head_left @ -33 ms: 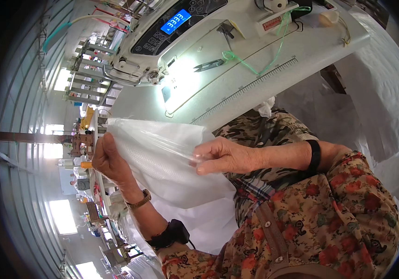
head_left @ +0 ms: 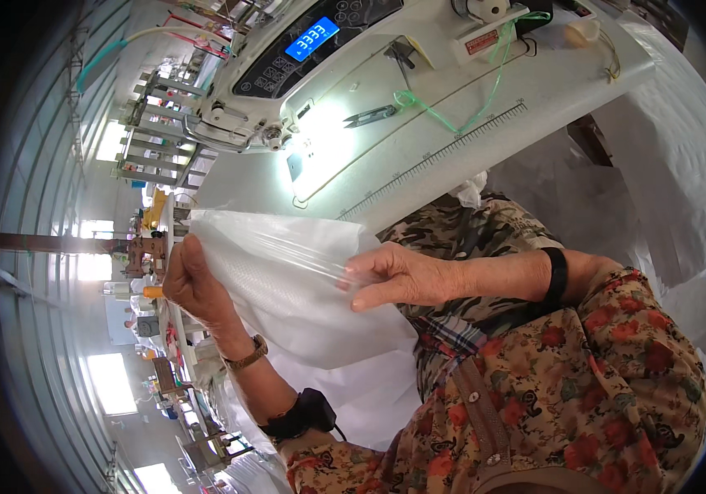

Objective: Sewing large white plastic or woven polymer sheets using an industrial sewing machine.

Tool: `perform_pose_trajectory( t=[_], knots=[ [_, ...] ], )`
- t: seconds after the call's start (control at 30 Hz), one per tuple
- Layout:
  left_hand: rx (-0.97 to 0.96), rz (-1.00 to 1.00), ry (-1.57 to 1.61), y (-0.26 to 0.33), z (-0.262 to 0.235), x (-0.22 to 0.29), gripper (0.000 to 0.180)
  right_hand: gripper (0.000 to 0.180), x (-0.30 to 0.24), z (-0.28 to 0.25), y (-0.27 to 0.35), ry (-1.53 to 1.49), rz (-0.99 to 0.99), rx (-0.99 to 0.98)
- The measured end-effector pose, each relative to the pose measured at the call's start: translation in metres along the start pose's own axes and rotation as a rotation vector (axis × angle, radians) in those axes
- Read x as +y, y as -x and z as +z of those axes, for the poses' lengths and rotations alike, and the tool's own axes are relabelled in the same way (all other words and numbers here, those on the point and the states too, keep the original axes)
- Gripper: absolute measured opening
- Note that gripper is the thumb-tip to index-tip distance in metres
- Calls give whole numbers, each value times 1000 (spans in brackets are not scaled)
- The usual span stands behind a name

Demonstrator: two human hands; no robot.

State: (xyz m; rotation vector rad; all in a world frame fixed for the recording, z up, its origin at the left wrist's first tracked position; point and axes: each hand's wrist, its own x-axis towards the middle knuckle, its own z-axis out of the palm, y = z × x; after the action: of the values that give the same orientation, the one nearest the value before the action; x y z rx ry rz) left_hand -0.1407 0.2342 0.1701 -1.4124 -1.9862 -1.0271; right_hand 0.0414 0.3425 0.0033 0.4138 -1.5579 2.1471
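Observation:
A white, woven-looking plastic sheet [head_left: 287,321] with a thin shiny film on its face spans the space between my hands. My left hand [head_left: 197,281] is closed on the sheet's left edge. The fingers of my right hand [head_left: 402,277] are closed on the film at the right, which stretches in creases toward the left. Just beyond the sheet is the worktable of a sewing machine [head_left: 242,115], its lamp lighting the needle area. A pair of thread snips [head_left: 369,116] lies on the machine bed, beside a loose green thread [head_left: 439,118].
A ruler scale [head_left: 431,160] runs along the table's near edge. More white plastic sheeting [head_left: 674,156] hangs at the right, and some lies below my hands. Metal racks [head_left: 160,136] and cluttered work benches stand at the left.
My right hand has shifted very slightly to the right, and the creases in the film have changed a little. My left hand stays in place.

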Motion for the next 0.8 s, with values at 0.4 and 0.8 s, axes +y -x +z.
perform_pose_trajectory(
  t=[0.4,0.8],
  knots=[
    [79,220,-109,-12,-3,5,40,31,-10,3,17,94,205,279],
    [143,87,131,13,-17,64,37,25,27,-62,-45,492,-175,88]
  ],
)
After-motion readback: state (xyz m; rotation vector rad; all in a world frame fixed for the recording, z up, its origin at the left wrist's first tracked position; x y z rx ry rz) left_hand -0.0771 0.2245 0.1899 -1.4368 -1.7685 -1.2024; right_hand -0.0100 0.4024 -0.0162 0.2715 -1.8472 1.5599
